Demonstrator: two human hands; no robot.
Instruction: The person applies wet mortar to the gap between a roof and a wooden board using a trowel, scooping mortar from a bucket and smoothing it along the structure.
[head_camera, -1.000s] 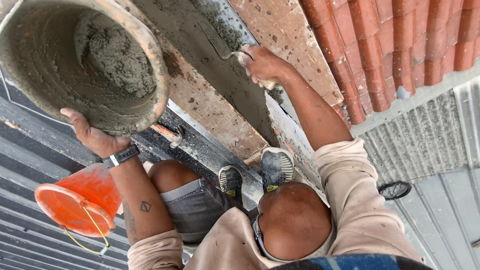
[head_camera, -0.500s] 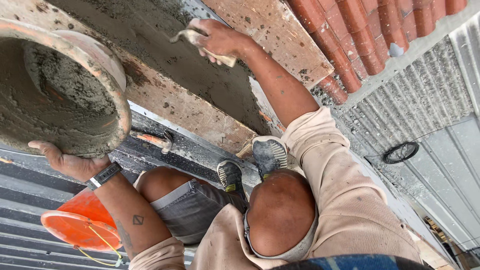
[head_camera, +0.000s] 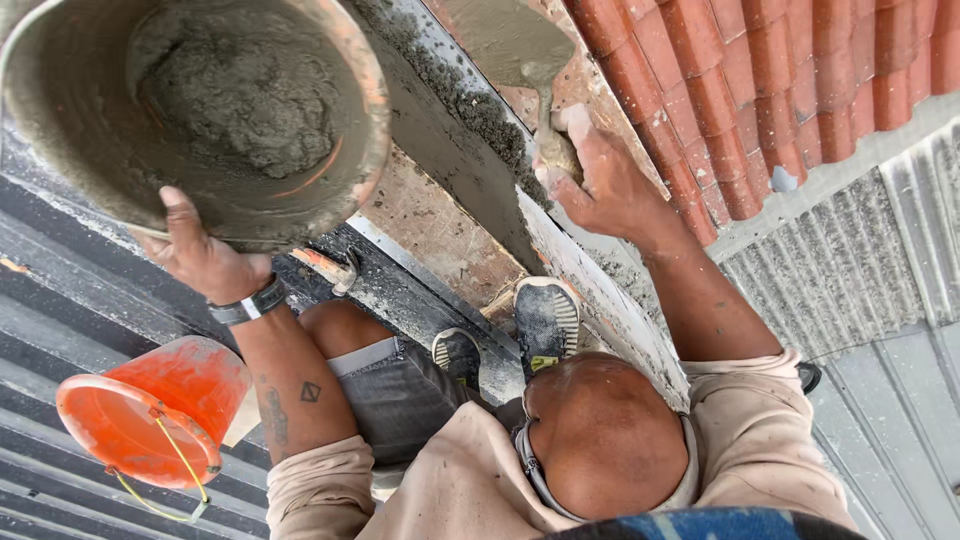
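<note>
Orange bucket (head_camera: 150, 415) low at far left, on ribbed metal roofing (head_camera: 60, 330). Left hand (head_camera: 205, 255) clamped under rim of mortar pan (head_camera: 200, 110), wet mortar inside (wristband on that arm). Right hand (head_camera: 600, 180) closed around trowel (head_camera: 515, 50), handle mostly hidden, blade apparently loaded with mortar, against the wall edge (head_camera: 470, 170). Red roof tiles (head_camera: 800, 90) at right.

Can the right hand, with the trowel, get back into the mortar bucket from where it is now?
Probably yes. The left hand holds the mortar bucket tilted with its mouth open, nothing over the mortar. The right hand grips the trowel at the plastered ledge just beside the bucket, with no obstacle visible between them.
</note>
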